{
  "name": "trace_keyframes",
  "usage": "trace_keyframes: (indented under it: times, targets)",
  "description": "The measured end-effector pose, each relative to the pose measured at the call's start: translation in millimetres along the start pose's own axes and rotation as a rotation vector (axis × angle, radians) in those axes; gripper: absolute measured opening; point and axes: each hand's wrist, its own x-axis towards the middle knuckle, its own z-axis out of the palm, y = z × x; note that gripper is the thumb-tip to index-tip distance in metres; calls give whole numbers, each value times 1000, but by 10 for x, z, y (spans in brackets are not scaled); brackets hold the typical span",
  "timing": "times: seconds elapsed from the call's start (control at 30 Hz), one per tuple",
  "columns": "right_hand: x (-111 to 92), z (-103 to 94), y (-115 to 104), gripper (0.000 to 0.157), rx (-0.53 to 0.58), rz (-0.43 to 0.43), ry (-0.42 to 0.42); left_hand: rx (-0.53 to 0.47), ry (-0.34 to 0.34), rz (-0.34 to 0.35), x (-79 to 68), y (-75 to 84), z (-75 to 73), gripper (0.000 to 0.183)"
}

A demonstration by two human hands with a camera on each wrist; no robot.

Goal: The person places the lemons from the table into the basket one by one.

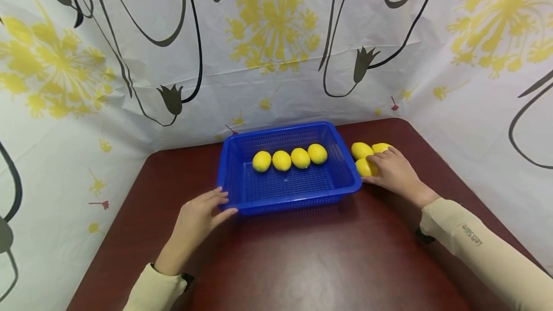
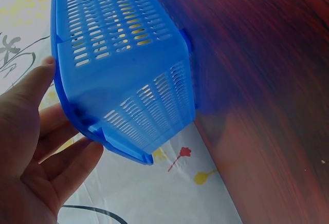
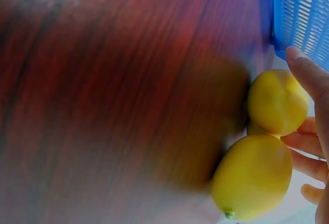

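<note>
My left hand (image 1: 196, 220) is at the near left corner of a blue plastic basket (image 1: 298, 201), holding its rim between thumb and fingers. In the left wrist view the thumb (image 2: 38, 82) meets the rim, with the other fingers round the corner. Inside the basket, several yellow lemons (image 1: 282, 161) lie in a row. To its right, my right hand (image 1: 395, 172) spreads its thumb and fingers around the nearest lemon (image 1: 366, 167) of a small group. In the right wrist view the thumb (image 3: 308, 75) stands beside that lemon (image 3: 277, 102); whether it touches is unclear.
Two more lemons, one (image 1: 361, 150) behind the nearest and another (image 1: 382, 148) partly under the fingers, lie on the dark red wooden table (image 1: 319, 258). A patterned white cloth (image 1: 268, 95) hangs close behind and along both sides.
</note>
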Motion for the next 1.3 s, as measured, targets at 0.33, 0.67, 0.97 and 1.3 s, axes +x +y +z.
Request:
trace_keyframes:
  times: [0.33,0.67,0.97,1.3]
  targets:
    - [-18,83,-14,52,-12,-9,32,-13,-16,-9,-24,-17,-5,45]
    - [-42,98,-66,52,5,10,45,-6,-10,-7,-42,-9,4,46]
    - [-49,136,-71,52,40,14,50,-4,14,6,-48,-25,42,45]
    - [45,58,-85,45,70,40,38,7,31,15,-23,-36,54,46]
